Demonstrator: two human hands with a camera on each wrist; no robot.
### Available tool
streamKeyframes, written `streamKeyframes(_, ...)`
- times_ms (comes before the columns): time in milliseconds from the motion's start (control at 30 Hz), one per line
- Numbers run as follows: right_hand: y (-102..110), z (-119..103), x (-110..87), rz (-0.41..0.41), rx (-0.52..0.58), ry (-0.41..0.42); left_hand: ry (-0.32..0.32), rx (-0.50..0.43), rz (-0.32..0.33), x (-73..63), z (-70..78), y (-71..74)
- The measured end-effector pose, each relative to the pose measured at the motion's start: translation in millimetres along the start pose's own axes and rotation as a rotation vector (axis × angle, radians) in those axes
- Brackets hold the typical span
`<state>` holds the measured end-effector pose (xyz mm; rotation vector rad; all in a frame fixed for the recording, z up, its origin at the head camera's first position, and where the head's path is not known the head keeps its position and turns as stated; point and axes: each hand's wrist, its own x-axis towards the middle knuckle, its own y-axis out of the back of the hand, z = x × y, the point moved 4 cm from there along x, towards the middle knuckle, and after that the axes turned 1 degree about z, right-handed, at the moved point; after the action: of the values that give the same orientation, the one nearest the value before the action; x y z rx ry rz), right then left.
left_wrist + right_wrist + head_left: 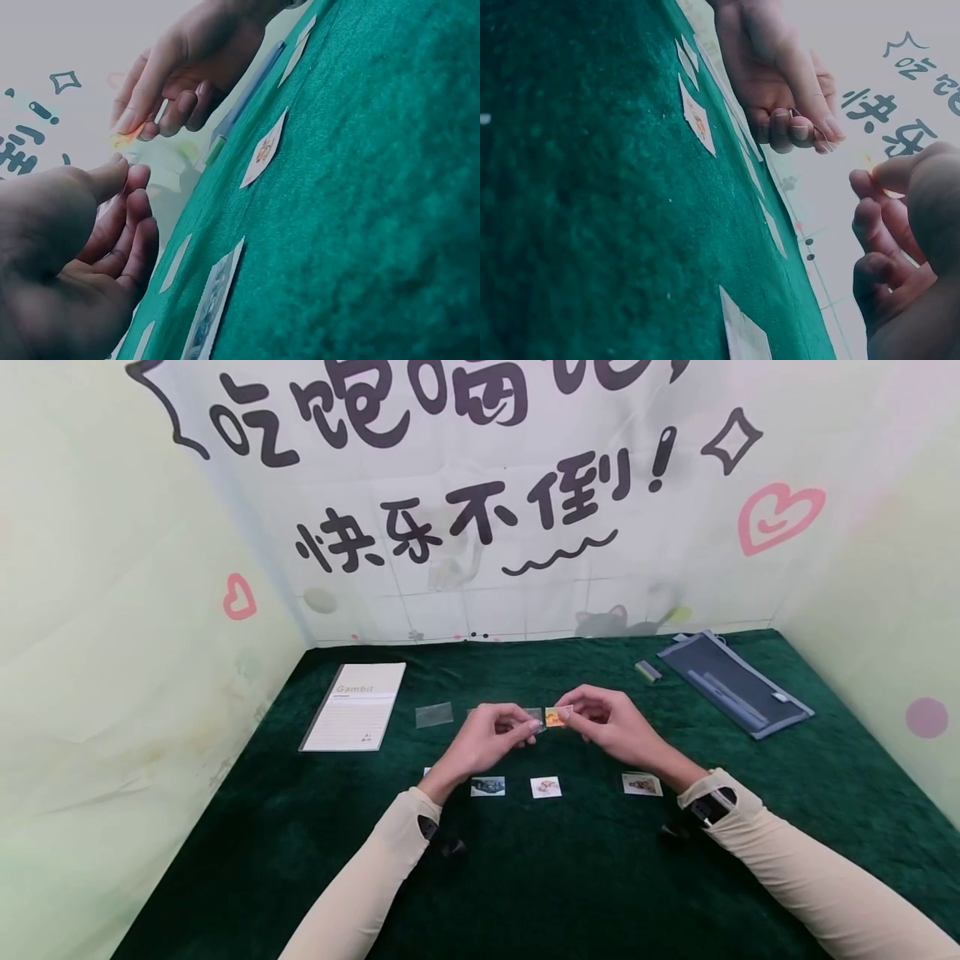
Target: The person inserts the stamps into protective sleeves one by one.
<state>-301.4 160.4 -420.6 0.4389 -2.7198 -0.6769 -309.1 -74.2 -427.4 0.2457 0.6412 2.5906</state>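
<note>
Both hands meet above the green cloth, their fingertips close together. My left hand (489, 737) pinches a small clear plastic sleeve (534, 717) between thumb and fingers. Facing it, my right hand (613, 727) pinches an orange-yellow stamp (553, 717) by its edge. The stamp sits right beside the sleeve's end; in the left wrist view the orange stamp (126, 139) shows just past the left fingertips. Below the hands lie a dark blue-grey stamp (487, 787), a pale stamp (546, 787) and a brownish stamp (642, 784).
A flat clear sleeve (434, 715) lies left of the hands. Further left is a white notebook (354, 708). At the back right lie a blue zip pouch (738, 685) and a small green-and-grey block (648, 672). Printed cloth walls surround the green tablecloth (570, 885).
</note>
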Motion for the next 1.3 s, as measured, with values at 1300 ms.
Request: streamKeyframes(1300,4.5,-4.0,-3.6,0.070,0.094,0.078,-0.005,-0.109,-0.074,-4.1,-1.9,-8.6)
